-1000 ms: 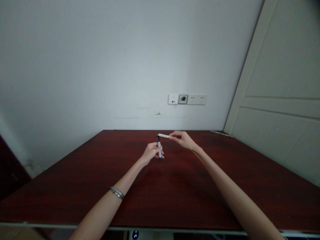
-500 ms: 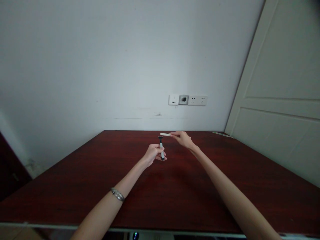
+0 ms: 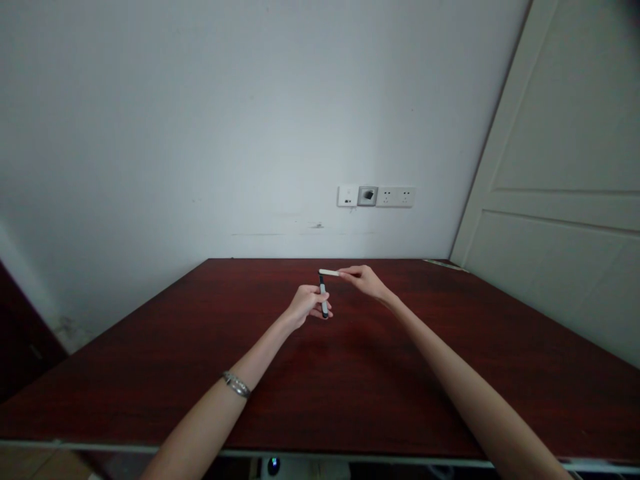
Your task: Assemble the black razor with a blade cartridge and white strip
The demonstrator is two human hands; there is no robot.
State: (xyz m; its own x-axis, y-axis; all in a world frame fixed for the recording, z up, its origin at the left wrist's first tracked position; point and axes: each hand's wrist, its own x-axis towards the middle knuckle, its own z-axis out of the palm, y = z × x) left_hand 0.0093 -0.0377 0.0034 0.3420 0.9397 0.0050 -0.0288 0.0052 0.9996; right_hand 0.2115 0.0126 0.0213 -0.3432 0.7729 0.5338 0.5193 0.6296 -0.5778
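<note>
Two slim items above dark-red wooden desk point(image 3: 200, 347): grey-and-black razor-like tool point(image 3: 325, 308), L hand point(image 3: 304, 303) fingers round handle; white flat stick point(image 3: 329, 272), R hand point(image 3: 367, 281) fingers pinching one end. Both prob. light, stiff; best grip tool mid-handle.

This looks like a home: wall sockets point(image 3: 395, 197) above the dark-red wood-grain surface point(image 3: 320, 400), panelled door point(image 3: 555, 260) right of it.
</note>
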